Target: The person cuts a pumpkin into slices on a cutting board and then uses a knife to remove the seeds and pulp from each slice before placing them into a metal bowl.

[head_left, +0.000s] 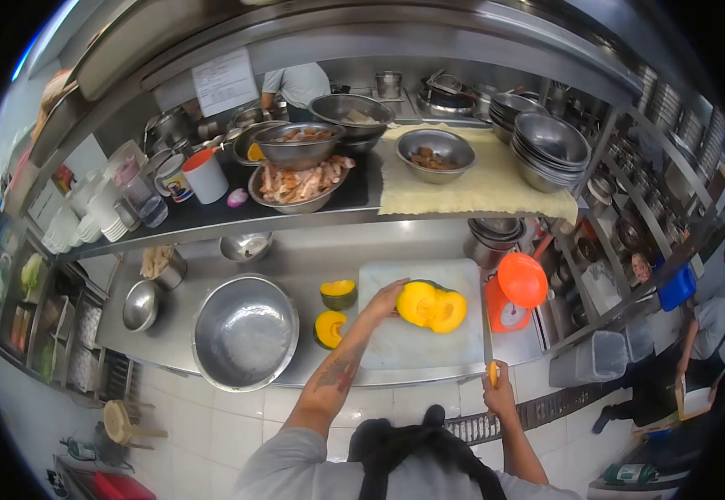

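A cut pumpkin half (pixel 431 307) rests on the white cutting board (pixel 379 354), its orange inside facing up. My left hand (pixel 386 300) holds the pumpkin's left side, fingers partly hidden behind it. Closed around the orange handle of a knife (pixel 488 337), my right hand (pixel 500 392) is near the counter's front edge, with the blade pointing away from me along the board's right side. Two smaller pumpkin pieces (pixel 339 293) (pixel 329 329) lie left of the board.
Left of the pumpkin pieces stands a large metal bowl (pixel 246 333). An orange scale (pixel 512 300) is right of the board. The shelf (pixel 354 218) above holds bowls of food and cups. Two other people (pixel 297 83) (pixel 708 333) are farther off.
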Demonstrator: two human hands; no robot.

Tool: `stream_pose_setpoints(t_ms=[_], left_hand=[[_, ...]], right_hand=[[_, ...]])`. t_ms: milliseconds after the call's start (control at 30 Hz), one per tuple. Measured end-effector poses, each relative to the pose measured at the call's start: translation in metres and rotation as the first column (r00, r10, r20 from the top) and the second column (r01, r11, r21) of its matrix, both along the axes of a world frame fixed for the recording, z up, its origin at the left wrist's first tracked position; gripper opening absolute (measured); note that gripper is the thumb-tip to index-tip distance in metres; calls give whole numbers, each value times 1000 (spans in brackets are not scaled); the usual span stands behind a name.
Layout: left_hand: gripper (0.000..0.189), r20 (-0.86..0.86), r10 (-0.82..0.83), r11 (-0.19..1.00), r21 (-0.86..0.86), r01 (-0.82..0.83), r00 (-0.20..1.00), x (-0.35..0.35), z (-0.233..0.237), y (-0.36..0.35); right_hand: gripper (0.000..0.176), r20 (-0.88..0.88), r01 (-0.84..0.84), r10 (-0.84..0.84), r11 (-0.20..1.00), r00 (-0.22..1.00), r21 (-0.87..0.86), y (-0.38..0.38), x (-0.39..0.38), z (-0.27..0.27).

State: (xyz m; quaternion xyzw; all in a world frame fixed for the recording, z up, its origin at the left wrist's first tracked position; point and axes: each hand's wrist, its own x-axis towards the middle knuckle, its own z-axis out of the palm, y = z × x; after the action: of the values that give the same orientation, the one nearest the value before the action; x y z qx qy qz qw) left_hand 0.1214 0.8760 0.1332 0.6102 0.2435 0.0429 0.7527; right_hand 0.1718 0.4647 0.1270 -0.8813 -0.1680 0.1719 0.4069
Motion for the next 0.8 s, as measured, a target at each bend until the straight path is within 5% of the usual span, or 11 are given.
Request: stream_pose_setpoints(t_ms=[167, 233, 267, 333, 367, 433, 467, 533, 567, 667, 800], left_hand=[[47, 62, 376, 915, -182, -360, 925, -15, -26, -21], [36, 92, 481, 742, 486, -461, 872, -49, -67, -28], [34, 109, 479, 583, 702, -408, 871, -76, -62, -42], [36, -17, 375, 638, 730, -244, 927, -138, -47, -87], [36, -293, 222, 675, 735, 70, 930, -176, -40, -105], [33, -518, -161, 603, 623, 499, 840, -263, -65, -142], [31, -620, -387, 617, 376, 691, 683, -299, -61, -161], [27, -485, -565, 716, 112, 689, 667, -355, -63, -203], [26, -417, -578, 773, -4, 635, 701, -363, -54, -224], [28, -461, -433, 765, 266, 587, 774, -363, -69, -241], [33, -471, -566, 640, 265, 721, 676, -349, -105, -218]], right_hand=[[60, 272, -190, 233, 966, 934, -174, 21, 50, -27], [58, 268, -189, 235, 964, 934, -184, 42, 73, -25], [57, 276, -187, 237, 963, 931, -196, 47, 87, -23], [52, 403, -201, 241, 970, 883, -140, 12, 93, -12], [47, 527, -207, 220, 975, 821, -85, -12, 91, -9], [30, 3, -331, 364, 851, 931, -407, -91, 82, -14], [37, -314, -579, 510, 525, 801, -623, -133, 80, -36], [51, -717, -911, 563, 278, 412, -305, -242, 50, -141], [59, -748, -945, 590, 288, 304, -157, -314, 13, -260], [56, -912, -864, 253, 472, 323, -175, -330, -4, -189], [53, -897, -714, 91, 642, 433, -279, -329, 10, -152]])
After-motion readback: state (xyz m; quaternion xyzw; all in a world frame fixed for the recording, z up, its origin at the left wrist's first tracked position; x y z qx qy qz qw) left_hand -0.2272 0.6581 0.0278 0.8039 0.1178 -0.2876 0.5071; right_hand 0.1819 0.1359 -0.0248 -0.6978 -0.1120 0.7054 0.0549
